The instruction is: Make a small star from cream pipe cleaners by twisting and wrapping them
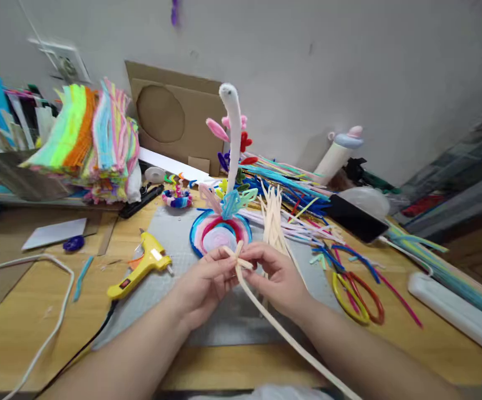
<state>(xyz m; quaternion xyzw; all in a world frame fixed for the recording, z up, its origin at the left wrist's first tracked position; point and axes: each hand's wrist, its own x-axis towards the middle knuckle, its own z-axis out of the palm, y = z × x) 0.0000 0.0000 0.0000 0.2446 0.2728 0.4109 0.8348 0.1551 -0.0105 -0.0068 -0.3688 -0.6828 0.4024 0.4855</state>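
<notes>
My left hand pinches the left side of a small cream pipe-cleaner piece with several short loops or arms. The fingers of my right hand are closed on its right side. A long cream strand runs from the piece down to the bottom right, past my right wrist. Just beyond my hands stands a pipe-cleaner ornament with a coiled round base, a tall white stem and coloured petals. A bundle of cream pipe cleaners lies behind my right hand.
A yellow glue gun lies left on the grey mat. Scissors, a black phone and a white power strip are at right. Colourful pipe-cleaner bundles and cardboard stand at the back.
</notes>
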